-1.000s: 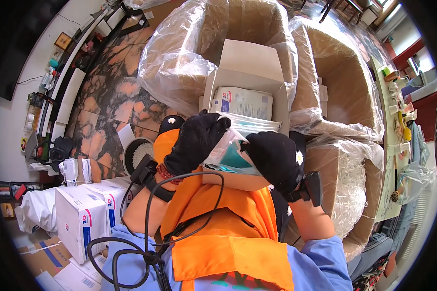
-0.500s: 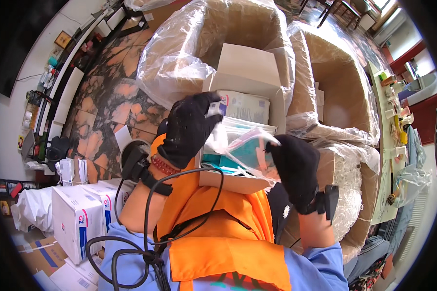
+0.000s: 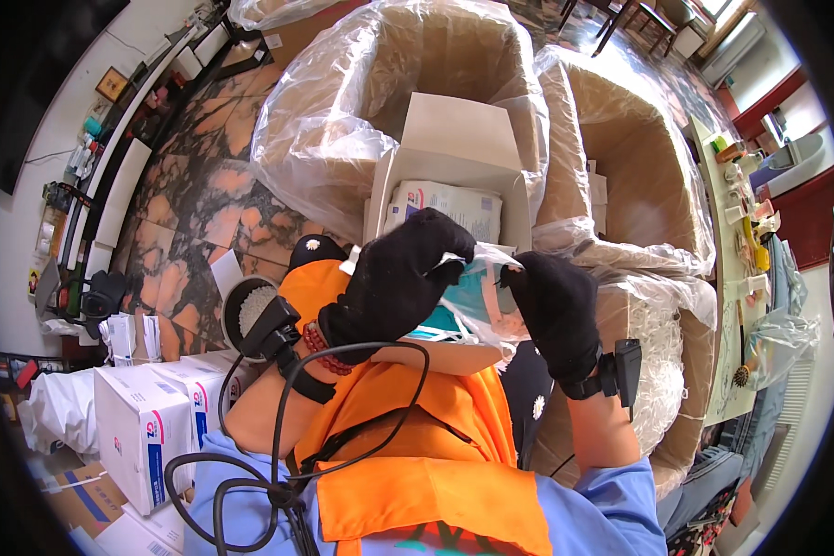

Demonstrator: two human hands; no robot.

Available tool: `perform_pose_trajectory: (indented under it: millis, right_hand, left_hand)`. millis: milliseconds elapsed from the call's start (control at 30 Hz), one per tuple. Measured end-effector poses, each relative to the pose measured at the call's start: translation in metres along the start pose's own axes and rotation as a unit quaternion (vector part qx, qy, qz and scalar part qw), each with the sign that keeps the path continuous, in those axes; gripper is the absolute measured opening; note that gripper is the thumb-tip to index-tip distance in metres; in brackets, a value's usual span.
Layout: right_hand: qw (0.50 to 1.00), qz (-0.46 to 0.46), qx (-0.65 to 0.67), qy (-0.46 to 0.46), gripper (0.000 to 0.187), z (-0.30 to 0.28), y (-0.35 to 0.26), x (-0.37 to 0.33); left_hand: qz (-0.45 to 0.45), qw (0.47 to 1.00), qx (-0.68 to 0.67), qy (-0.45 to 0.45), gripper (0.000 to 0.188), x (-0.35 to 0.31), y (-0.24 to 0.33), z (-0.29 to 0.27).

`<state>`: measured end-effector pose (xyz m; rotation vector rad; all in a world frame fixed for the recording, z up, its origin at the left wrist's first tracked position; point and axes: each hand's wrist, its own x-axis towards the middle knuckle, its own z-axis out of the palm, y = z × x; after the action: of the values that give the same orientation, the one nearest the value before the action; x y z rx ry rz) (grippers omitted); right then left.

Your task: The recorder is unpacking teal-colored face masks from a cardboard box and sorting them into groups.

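An open white carton (image 3: pixel 461 127) rests on my lap with its lid flap raised. A white packet (image 3: pixel 454 206) lies at its far end. Nearer to me are teal and white folded pieces (image 3: pixel 435 324), partly covered by my left hand. Above them a clear plastic bag (image 3: pixel 497 306) is stretched between my hands. My left hand (image 3: pixel 403 273), in a black glove, pinches the bag's left edge. On the other side, my black-gloved right hand (image 3: pixel 558 310) pinches its upper right edge. Both sets of fingertips are partly hidden.
Large plastic-lined cardboard boxes stand ahead (image 3: pixel 315 130) and to the right (image 3: pixel 649 139); a nearer one (image 3: pixel 658 371) holds white shredded-looking material. A tub of white granules (image 3: pixel 250 310) sits left. White cartons (image 3: pixel 130 426) are stacked lower left. A black cable (image 3: pixel 417 398) loops across my front.
My left hand has come down and right, over the carton, and now pinches the bag. My right hand stays on the bag's edge. The carton's far end shows slightly further left.
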<state>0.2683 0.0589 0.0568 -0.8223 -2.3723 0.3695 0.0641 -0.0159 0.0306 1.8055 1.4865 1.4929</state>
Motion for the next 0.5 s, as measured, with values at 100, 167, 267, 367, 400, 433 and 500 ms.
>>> perform_pose_trajectory:
  millis: [100, 167, 267, 367, 400, 433, 500]
  right_hand:
    - [0.999, 0.023, 0.035, -0.029, 0.009, 0.002, 0.008, -0.004]
    - [0.995, 0.049, 0.080, -0.033, 0.010, 0.002, 0.009, -0.006]
    - [0.994, 0.022, 0.108, -0.021, 0.010, 0.002, 0.009, -0.005]
    - [0.993, 0.033, 0.111, -0.025, 0.010, 0.006, 0.010, -0.003]
    - [0.993, 0.035, 0.110, -0.024, 0.010, 0.006, 0.010, -0.003]
    - [0.993, 0.041, 0.105, -0.037, 0.010, 0.005, 0.010, -0.002]
    - [0.993, 0.047, 0.100, -0.048, 0.010, 0.006, 0.010, -0.001]
  left_hand:
    - [-0.070, 0.996, -0.051, -0.035, 0.023, -0.003, -0.002, -0.003]
    - [-0.080, 0.992, -0.081, -0.063, 0.020, -0.006, -0.006, -0.005]
    - [-0.108, 0.982, -0.127, -0.085, 0.015, -0.008, -0.005, -0.003]
    - [-0.143, 0.973, -0.153, -0.099, 0.015, -0.007, 0.001, -0.007]
    - [-0.161, 0.966, -0.164, -0.120, 0.016, -0.007, 0.004, -0.009]
    - [-0.160, 0.966, -0.165, -0.121, 0.016, -0.007, 0.009, -0.009]
    - [-0.238, 0.954, -0.169, -0.065, 0.020, -0.006, 0.020, -0.006]
